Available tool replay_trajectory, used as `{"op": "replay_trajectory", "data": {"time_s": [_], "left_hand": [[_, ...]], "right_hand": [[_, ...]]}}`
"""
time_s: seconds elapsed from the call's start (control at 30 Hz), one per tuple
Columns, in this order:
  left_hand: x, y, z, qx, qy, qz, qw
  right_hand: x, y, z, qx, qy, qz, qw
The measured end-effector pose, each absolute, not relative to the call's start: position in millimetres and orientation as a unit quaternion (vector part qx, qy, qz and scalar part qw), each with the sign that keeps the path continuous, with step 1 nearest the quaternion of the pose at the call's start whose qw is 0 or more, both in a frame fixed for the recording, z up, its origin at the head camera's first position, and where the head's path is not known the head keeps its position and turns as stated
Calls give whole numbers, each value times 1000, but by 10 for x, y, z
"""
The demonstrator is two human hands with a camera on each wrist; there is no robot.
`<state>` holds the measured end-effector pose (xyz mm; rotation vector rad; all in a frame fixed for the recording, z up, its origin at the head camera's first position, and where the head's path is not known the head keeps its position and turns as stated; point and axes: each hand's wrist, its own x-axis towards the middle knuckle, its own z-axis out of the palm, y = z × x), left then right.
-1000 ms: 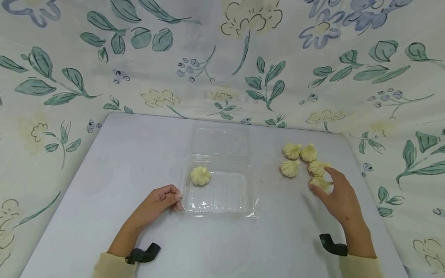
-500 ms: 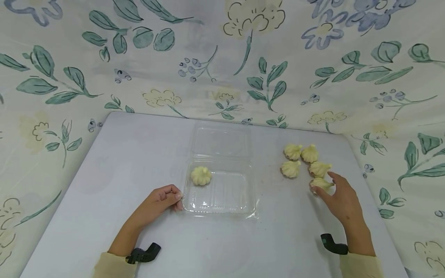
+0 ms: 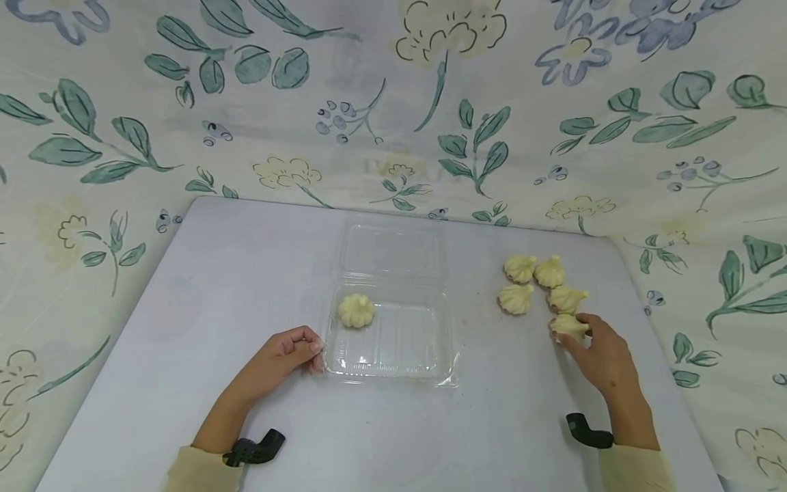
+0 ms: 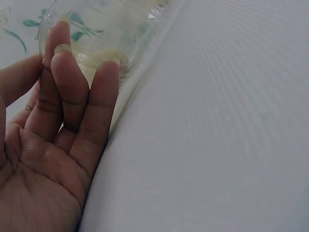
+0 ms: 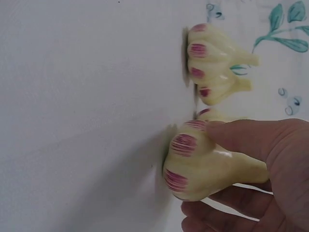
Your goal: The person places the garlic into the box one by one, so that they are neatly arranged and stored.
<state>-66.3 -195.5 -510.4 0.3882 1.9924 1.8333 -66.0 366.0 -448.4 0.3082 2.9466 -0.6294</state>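
My right hand [image 3: 605, 355] holds a pale yellow garlic bulb [image 3: 567, 326] between thumb and fingers, nearest in a group at the right of the table. The right wrist view shows purple streaks on this garlic bulb [image 5: 193, 164], its base at the white surface and its stem towards the palm. At the left edge of a clear plastic clamshell container [image 3: 399, 374], my left hand [image 3: 285, 352] pinches the rim. Another garlic bulb [image 3: 355, 311] sits in the container's back left corner. In the left wrist view, the left hand's fingers [image 4: 101, 96] lie against the container wall.
Several other garlic bulbs, such as the front left one [image 3: 514, 299], lie close together just beyond my right hand. The container's lid [image 3: 393, 249] lies folded back, away from me. A flower-patterned cloth [image 3: 344, 102] hangs behind the white table [image 3: 233, 266].
My right hand's fingers have closed in around the nearest garlic bulb, the index finger coming down to its stem side. The left hand and container have stayed put.
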Motion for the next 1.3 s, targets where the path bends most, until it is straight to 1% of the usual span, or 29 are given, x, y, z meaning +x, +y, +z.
{"op": "replay_trajectory", "data": {"time_s": [0.5, 0.8, 1.03, 1.3], "left_hand": [[-668, -1950, -5114, 138, 712, 659, 200], [-661, -1955, -5116, 133, 714, 657, 203], [-658, -1949, -5094, 130, 717, 654, 202], [-661, -1945, -5089, 133, 719, 653, 199]], "right_hand": [[-688, 3662, -4516, 108, 968, -216, 69], [-675, 3656, -4554, 99, 967, -229, 51], [-685, 3657, -4554, 114, 964, -231, 62], [-689, 3650, -4565, 118, 966, -225, 59]]}}
